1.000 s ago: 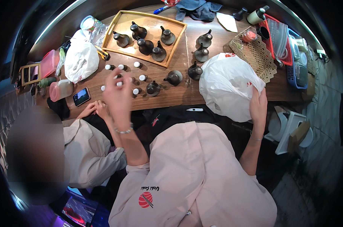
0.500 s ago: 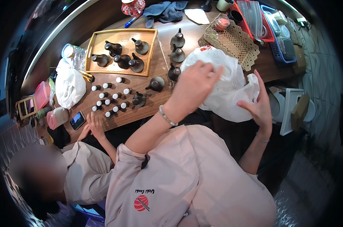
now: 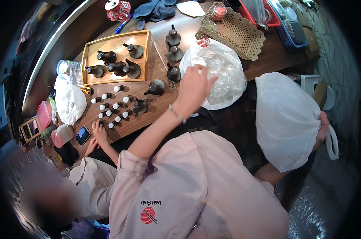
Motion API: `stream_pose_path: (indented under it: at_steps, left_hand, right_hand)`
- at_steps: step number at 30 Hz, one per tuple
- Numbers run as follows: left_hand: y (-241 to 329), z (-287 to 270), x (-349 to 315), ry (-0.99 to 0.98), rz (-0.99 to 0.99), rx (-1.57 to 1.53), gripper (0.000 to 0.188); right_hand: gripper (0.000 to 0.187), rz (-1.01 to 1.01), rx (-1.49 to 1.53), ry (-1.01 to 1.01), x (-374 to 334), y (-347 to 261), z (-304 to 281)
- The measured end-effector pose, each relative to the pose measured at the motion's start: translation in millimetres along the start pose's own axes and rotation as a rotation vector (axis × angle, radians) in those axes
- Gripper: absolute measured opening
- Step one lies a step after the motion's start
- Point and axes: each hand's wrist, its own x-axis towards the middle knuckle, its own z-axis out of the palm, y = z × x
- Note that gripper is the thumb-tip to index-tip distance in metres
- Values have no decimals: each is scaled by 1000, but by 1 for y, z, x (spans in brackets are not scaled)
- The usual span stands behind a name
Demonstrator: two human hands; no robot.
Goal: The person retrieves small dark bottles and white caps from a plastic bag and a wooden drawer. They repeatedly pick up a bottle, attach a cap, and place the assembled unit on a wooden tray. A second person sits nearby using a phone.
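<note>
My right hand (image 3: 322, 126), off to the right beyond the table edge, grips the gathered top of a filled white plastic bag (image 3: 286, 121); a loop of its handle dangles beside the wrist. The bag partly hides the fingers. Over the front part of the table, my left hand (image 3: 197, 85) has bent fingers closed at the left edge of another white plastic bag (image 3: 226, 77), with the thumb sticking out. Crumpled clear plastic fills that round, opened bag. Just left of it are small dark pots (image 3: 173, 73) with slim handles, in a row.
A wooden tray (image 3: 148, 51) holds several dark pots. White-capped little bottles (image 3: 117, 105) stand in front of it. Another person's hand (image 3: 99, 131) rests near a phone (image 3: 83, 136). Behind the opened bag sits a woven basket (image 3: 254, 42), with red and blue baskets (image 3: 292, 38) farther right.
My right hand has moved right and down, carrying a white bag away from the table. The clear plastic in the other bag is now uncovered. My left hand has shifted slightly left.
</note>
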Motion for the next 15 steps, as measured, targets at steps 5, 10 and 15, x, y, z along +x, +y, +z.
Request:
stream_pose_path:
  at_steps: [5,10,15]
  left_hand:
    - [-46,73,-5,-240,-268,177,51]
    - [-65,27,16,-106,-207,25,24]
    - [-39,-25,29,70,-316,-230,20]
  right_hand:
    - [43,0,83,-222,45,8,-17]
    - [41,87,253,-412,92,24,-18]
    - [23,167,401,-535,85,124,63]
